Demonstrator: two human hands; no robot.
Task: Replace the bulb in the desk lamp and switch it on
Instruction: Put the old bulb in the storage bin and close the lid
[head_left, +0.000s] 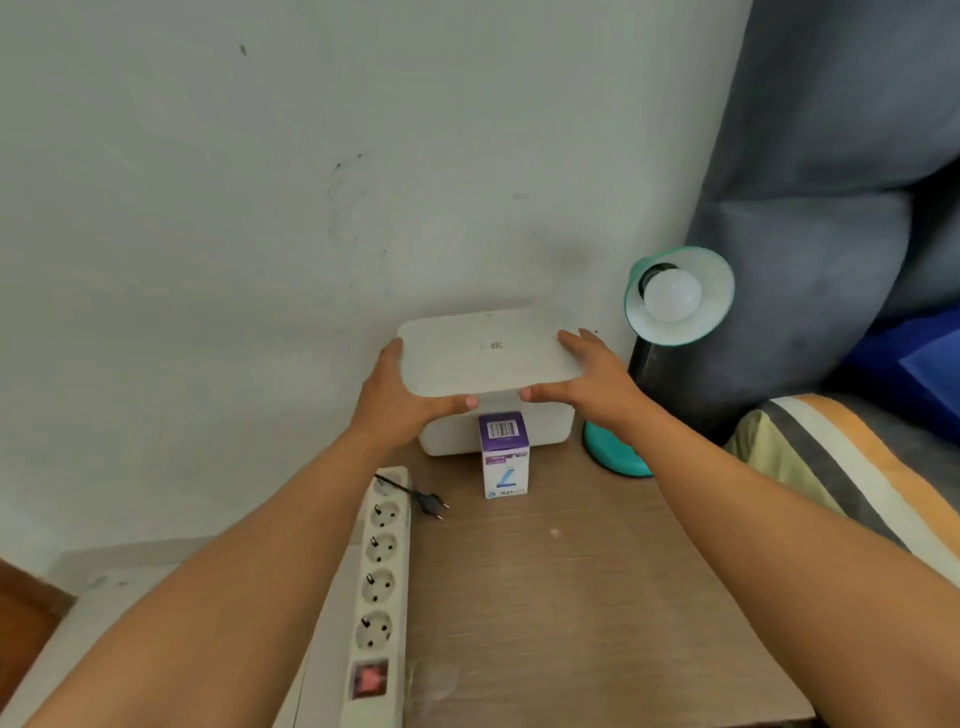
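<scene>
A teal desk lamp stands at the table's far right, its shade tilted toward me with a white bulb in the socket. A purple and white bulb carton stands upright in front of a white storage box by the wall. My left hand and my right hand grip the two ends of the box's white lid, which sits tilted above the box. The lamp's black plug lies loose on the table, out of the socket strip.
A white power strip with a red switch lies along the wooden table's left edge. A grey sofa with a striped cushion is at the right. The pale wall is close behind.
</scene>
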